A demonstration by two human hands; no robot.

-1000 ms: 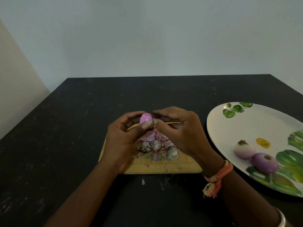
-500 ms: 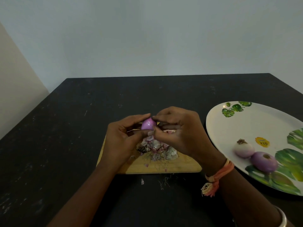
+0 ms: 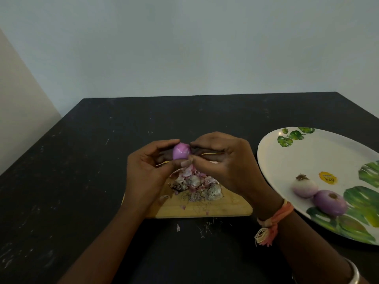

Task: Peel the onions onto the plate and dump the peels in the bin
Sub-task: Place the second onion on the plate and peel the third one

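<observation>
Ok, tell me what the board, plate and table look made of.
Cutting board: wood or bamboo, judging by its pale tan, matte face. Plate: glossy white with printed green leaves; melamine or ceramic, cannot tell. Table: black, matte, speckled and scuffed; stone or laminate, unclear.

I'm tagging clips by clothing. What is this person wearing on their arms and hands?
No sleeves or gloves show. Behind the right hand, the wrist has an orange thread band with a frayed pale tassel; a silver bangle sits further up. The left hand and arm wear nothing.
</observation>
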